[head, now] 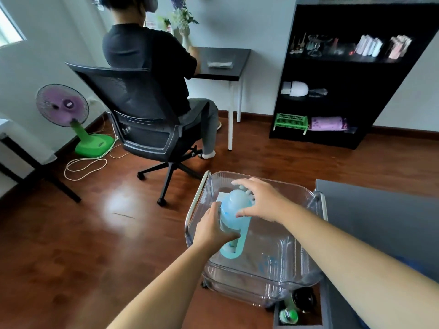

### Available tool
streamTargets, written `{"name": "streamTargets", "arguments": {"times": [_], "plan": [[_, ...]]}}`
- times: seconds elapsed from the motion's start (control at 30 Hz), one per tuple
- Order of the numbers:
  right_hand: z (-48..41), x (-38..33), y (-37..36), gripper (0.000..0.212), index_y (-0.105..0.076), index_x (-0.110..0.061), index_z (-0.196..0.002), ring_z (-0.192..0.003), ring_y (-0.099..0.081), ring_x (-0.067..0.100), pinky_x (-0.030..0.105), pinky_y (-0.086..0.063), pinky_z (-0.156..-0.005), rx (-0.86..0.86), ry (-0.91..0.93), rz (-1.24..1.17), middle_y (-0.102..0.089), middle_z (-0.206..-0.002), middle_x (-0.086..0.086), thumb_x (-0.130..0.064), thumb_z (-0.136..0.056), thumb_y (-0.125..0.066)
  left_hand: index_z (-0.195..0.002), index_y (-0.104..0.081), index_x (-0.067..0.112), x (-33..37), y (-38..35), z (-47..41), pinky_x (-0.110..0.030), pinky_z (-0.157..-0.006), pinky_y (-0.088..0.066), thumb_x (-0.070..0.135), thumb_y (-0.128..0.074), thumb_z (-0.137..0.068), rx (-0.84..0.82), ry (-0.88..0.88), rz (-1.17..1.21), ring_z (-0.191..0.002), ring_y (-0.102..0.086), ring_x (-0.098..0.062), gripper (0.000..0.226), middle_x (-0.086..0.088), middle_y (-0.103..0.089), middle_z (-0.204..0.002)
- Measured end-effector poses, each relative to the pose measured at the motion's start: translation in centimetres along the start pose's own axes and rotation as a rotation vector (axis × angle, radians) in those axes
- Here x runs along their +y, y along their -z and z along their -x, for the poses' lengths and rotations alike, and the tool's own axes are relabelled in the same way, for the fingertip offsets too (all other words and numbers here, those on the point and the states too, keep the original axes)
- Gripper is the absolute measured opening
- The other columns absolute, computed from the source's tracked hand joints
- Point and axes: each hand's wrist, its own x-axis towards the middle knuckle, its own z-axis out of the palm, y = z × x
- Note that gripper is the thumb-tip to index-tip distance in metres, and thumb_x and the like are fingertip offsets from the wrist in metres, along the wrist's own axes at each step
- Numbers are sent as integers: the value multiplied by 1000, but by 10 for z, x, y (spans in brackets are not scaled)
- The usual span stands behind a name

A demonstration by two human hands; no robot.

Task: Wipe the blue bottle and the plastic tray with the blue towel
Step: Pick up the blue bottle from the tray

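Observation:
The light blue bottle (pixel 234 216) stands inside the clear plastic tray (pixel 280 264) on top of a wheeled cart. My left hand (pixel 211 227) is wrapped around the bottle's body from the left. Over the bottle's rounded cap hovers my right hand (pixel 257 199), fingers spread and touching the cap's right side. A bit of blue shows at the right edge (pixel 413 264) beyond my right forearm; I cannot tell whether it is the blue towel.
A grey table (pixel 380 217) lies right of the cart. Ahead, a person sits in a black office chair (pixel 145 119) at a black desk (pixel 221 65). A green and purple fan (pixel 71 117) with loose cord stands left. A black shelf (pixel 344 74) stands at the back right.

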Motion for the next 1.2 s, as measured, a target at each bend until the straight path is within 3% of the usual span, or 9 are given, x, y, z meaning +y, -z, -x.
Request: {"name": "streamTargets", "arguments": {"times": [0.1,0.17,0.23,0.43,0.63,0.77,0.87,1.03,1.2], "plan": [[10,20,-8,95,-41,-37,-135,-115,-51,19,43,-48,-98,-34,-185,-81,-47,-136,-4,-41,-53,-89,-110,-39,37,-3,3,-1,-37,-78,-55,45,-81,-47,-31,-39,-25,-99,-61,-16,76,10,-60,-111],[15,30,-18,98,-41,-35,-136,-115,-52,17,36,-48,-97,-68,-260,-156,-50,-135,-6,-37,-52,-91,-113,-39,36,-5,4,-3,-38,-80,-54,45,-82,-48,-47,-67,-33,-101,-61,-17,78,9,-60,-114],[18,33,-27,95,-43,-34,-136,-104,-54,12,19,-45,-85,-64,-291,-164,-57,-124,-10,-33,-54,-91,-112,-40,36,-6,4,-5,-37,-78,-54,41,-83,-49,-65,-92,-26,-101,-61,-17,76,9,-60,-114],[18,29,-39,89,-48,-28,-133,-97,-52,12,20,-37,-78,72,-324,-191,-53,-103,-13,-23,-55,-91,-107,-39,39,-5,5,-15,-33,-71,-54,33,-85,-47,-111,-126,20,-95,-60,-15,75,12,-60,-105],[19,29,-40,96,-42,-26,-138,-100,-47,7,21,-35,-84,75,-329,-150,-57,-125,-6,-28,-55,-91,-114,-37,34,-5,10,-20,-42,-80,-56,28,-87,-50,-217,-144,1,-103,-59,-18,81,5,-60,-113],[22,25,-24,102,-40,-28,-141,-112,-54,13,31,-49,-91,34,-348,-75,-54,-135,-1,-33,-52,-92,-124,-37,28,5,35,-30,-42,-92,-49,32,-92,-48,-341,-235,-140,-111,-55,-21,94,4,-56,-124],[31,24,-2,97,-42,-23,-140,-119,-54,20,40,-49,-97,88,-401,-67,-52,-138,3,-31,-56,-91,-132,-35,28,24,58,-34,-41,-99,-45,39,-93,-47,-366,-304,-196,-119,-50,-20,103,4,-51,-134],[62,28,36,73,-48,-24,-134,-114,-55,16,27,-49,-77,288,-466,-70,-55,-133,-2,-31,-70,-83,-141,-25,36,74,84,-45,-38,-105,-39,50,-90,-48,-386,-489,-235,-131,-40,-18,114,4,-41,-145],[123,46,63,64,-52,-19,-131,-115,-56,19,34,-47,-93,391,-586,-86,-55,-132,3,-29,-74,-80,-138,-31,36,138,54,-48,-34,-99,-41,56,-84,-57,-346,-720,-330,-128,-44,-15,99,7,-45,-141]]}}
